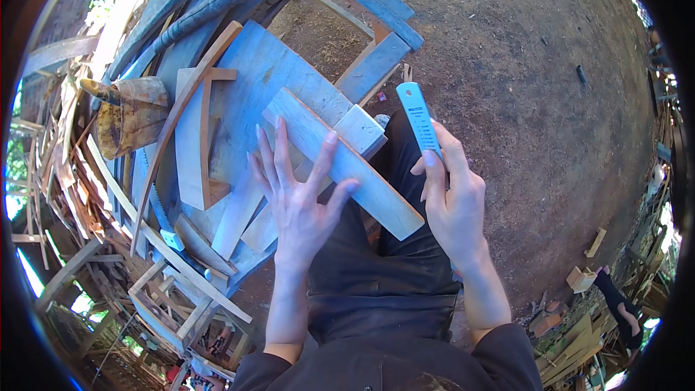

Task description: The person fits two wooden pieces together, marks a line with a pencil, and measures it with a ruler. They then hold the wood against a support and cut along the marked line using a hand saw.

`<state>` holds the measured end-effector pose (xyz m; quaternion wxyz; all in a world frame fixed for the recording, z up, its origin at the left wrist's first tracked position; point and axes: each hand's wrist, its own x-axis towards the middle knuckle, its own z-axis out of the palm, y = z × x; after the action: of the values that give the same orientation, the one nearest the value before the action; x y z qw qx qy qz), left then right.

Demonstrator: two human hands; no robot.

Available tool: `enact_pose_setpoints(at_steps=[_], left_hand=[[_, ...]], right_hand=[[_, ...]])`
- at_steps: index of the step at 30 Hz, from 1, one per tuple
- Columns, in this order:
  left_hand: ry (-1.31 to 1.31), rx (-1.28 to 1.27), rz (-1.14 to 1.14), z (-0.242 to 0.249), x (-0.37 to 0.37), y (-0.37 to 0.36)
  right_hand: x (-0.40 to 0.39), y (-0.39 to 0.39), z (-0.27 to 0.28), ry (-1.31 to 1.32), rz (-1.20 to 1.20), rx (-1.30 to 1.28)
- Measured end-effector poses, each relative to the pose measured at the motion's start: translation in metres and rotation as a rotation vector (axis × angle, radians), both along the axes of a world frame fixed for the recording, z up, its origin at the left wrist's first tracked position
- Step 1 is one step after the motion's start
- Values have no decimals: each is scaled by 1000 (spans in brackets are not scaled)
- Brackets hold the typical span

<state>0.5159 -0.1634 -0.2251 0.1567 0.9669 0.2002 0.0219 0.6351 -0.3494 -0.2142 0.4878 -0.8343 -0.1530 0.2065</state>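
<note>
My left hand [300,195] lies with fingers spread over a flat wooden board [347,170], its fingertips on the board's left end. The board runs diagonally across the workbench, its lower right end sticking out above my lap. In my right hand [456,203] is a metal ruler [416,116], pinched between thumb and fingers. The ruler's holed end points up and away from me, with small print on its face; its other end is hidden by the hand. A pale block [360,130] sits beside the board's far edge.
On the workbench [268,58] stand a curved wooden frame [194,137] and a stained container [137,119]. A handsaw [165,221] lies near the left edge. Another wooden frame [373,65] is beyond the bench. Bare dirt floor [550,137] extends right, with wood scraps [579,279] farther off.
</note>
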Motion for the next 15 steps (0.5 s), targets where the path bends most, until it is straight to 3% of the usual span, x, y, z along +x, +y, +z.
enact_pose_setpoints(at_steps=[3,5,7,9,15], left_hand=[[-66,-48,-69,19,7,-4],[290,-70,-324,34,13,-3],[244,-160,-313,31,16,-1],[107,155,-401,17,12,1],[-168,34,-386,34,-30,-13]], right_hand=[[5,4,-2,5,-27,-12],[9,7,-2,2,-140,34],[13,7,5,13,-141,11],[17,7,14,61,-234,47],[18,-6,25,216,-326,271]])
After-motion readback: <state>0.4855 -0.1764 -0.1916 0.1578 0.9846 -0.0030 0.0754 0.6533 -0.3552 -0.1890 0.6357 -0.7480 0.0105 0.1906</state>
